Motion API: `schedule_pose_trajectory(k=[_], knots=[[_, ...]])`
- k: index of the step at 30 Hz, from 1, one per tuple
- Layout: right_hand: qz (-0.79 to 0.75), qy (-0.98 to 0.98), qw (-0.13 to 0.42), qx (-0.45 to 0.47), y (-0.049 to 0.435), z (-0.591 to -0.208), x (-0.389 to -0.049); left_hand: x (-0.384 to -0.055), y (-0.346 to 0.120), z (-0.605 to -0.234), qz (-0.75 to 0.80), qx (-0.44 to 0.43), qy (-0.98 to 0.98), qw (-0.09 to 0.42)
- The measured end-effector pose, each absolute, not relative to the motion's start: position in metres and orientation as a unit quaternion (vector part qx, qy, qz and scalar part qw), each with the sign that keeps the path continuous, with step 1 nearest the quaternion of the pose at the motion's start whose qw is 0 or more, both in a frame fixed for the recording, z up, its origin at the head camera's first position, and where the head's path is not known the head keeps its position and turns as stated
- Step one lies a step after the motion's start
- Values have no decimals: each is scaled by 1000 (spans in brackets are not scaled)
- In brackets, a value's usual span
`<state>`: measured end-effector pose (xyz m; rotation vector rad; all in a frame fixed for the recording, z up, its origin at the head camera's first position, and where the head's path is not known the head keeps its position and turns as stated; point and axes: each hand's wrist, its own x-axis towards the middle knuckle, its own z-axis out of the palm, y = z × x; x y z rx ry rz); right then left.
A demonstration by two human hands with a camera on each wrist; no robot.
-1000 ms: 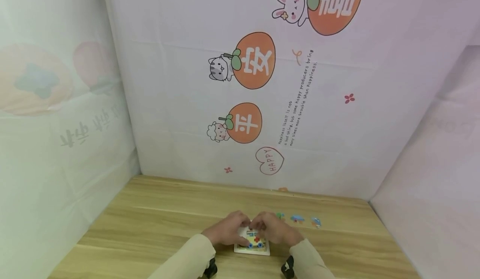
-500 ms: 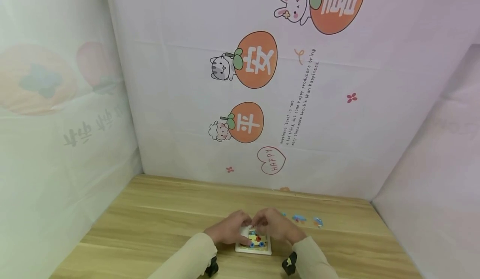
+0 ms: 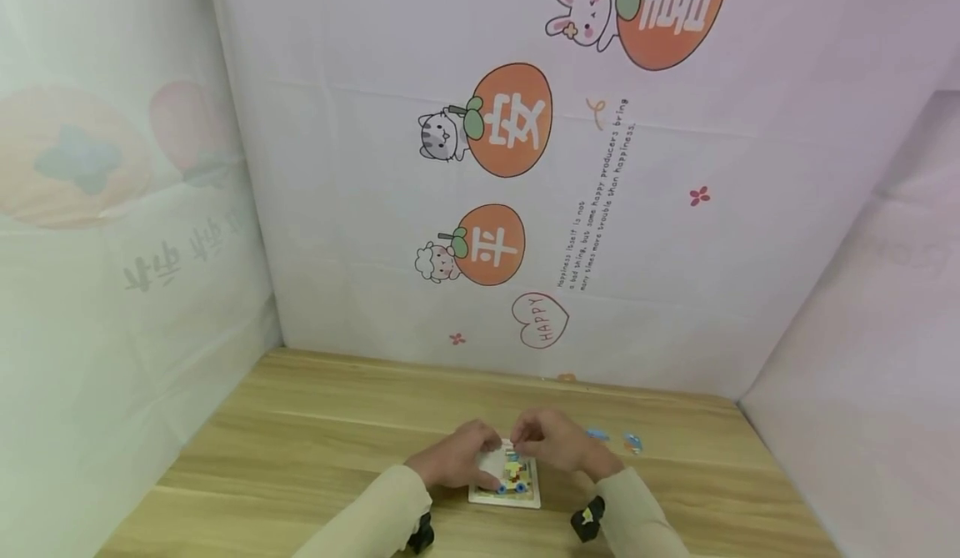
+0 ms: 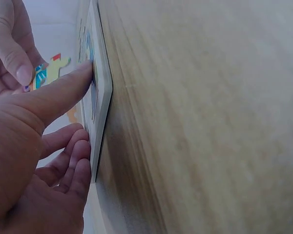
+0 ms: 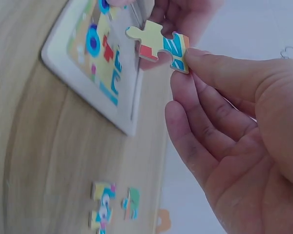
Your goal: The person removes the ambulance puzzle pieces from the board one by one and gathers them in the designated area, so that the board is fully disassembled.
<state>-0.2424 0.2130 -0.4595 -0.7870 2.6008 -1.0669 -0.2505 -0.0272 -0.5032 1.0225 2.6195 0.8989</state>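
Observation:
A small jigsaw puzzle in a white-rimmed board [image 3: 504, 504] lies on the table, its picture a yellow vehicle with a red cross and blue wheels. My left hand [image 3: 453, 458] holds the board on its left side; in the left wrist view its thumb [image 4: 80, 73] presses the picture while the other fingers curl at the rim. Just above the board's upper right, my right hand [image 3: 561, 441] pinches a puzzle piece [image 5: 154, 41] between thumb and fingertips. That piece is pale yellow with red and blue-striped parts. A blank stretch of the board shows beside the picture.
Loose puzzle pieces lie beyond my right hand, among them a blue one [image 3: 633, 443] and, in the right wrist view, a green one [image 5: 132, 202]. White printed cloth [image 3: 375, 208] walls the wooden table [image 3: 337, 424] at the back and both sides.
My right hand has drawn up and to the right, off the picture, with the puzzle piece. It now hides the nearest loose piece in the head view. The left hand keeps its place.

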Motion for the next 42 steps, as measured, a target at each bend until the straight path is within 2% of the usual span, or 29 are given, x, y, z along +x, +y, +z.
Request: schedule_pose_trajectory(k=[10,20,27,34,42], knots=[[-371,887,90,-261,252,-453,-234,-248,-27,-503,305,342,884,89],[-381,898,64,-210,308,-461,-227,-247,-29,-503,313,345,881,86],[-391,899,66,-188,340,-464,-222,-247,-28,-502,316,351,878,84],[-409,897,69,-149,354,-470,-217,-248,-29,-504,311,348,880,82],[-425,889,66,-160,356,-484,-219,-247,-28,-504,311,346,881,83]])
